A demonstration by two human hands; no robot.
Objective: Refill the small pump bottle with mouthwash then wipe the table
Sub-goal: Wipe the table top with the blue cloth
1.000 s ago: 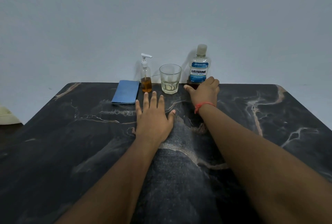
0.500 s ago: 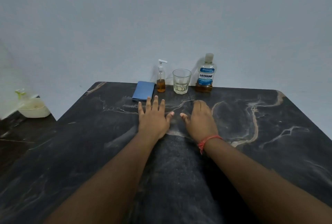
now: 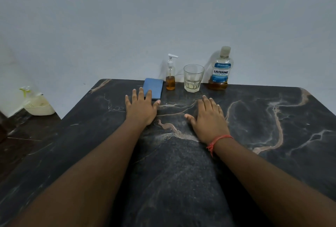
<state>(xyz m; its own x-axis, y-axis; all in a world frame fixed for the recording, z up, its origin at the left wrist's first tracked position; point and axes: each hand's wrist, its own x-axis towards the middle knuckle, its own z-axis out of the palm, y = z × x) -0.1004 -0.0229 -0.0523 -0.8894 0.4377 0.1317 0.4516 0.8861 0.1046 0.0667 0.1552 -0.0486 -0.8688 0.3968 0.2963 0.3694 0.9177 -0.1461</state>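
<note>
A small clear pump bottle [image 3: 170,76] with a white pump and amber liquid low inside is standing upright at the far edge of the dark marbled table [image 3: 272,135], between a folded blue cloth [image 3: 153,88] and, further right, a mostly empty mouthwash bottle [image 3: 220,70] standing capped.

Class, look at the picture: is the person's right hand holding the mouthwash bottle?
No. The right hand lies flat with straight fingers on the table, well apart from the mouthwash bottle standing at the far edge.
</note>
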